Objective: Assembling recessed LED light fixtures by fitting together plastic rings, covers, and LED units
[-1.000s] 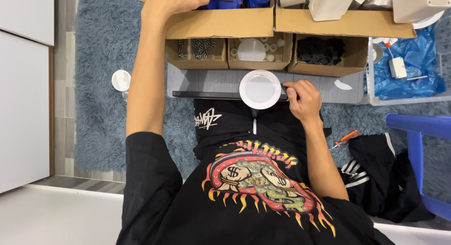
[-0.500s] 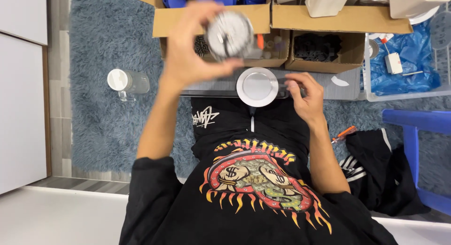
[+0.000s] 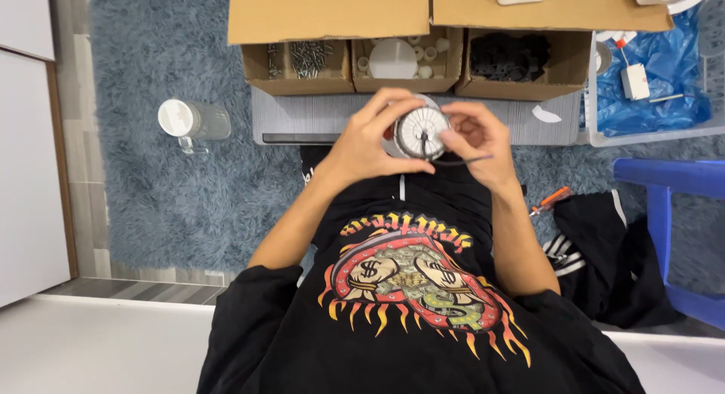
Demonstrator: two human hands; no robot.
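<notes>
Head view, looking straight down. Both hands meet at centre frame, just above the person's black printed shirt [image 3: 408, 288]. Left hand [image 3: 362, 141] is clamped around the rim of a round grey finned disc [image 3: 420, 131], fingers wrapped over its top and left edge. Right hand [image 3: 476, 137] touches the disc's right side, fingertips pinched at its middle on a thin dark rod [image 3: 461, 161] that sticks out to the right; exact grip on the rod too small to tell. A bit of red shows at the disc's left edge, partly hidden.

Disc is held over the front edge of a grey ribbed board [image 3: 317, 115] lying across the blue shaggy rug [image 3: 151, 198]. Behind the board, upper centre: three open cardboard boxes, left one with metal screws [image 3: 306, 58], middle one with a white round lid and small white parts [image 3: 393, 58], right one with black parts [image 3: 510, 56].

Left of the board, a clear jar with white lid [image 3: 189, 122] lies on the rug. Right side: a clear bin with blue plastic lining [image 3: 657, 84], a blue stool [image 3: 672, 183], an orange-handled tool [image 3: 550, 201] on the rug beside the right forearm.
</notes>
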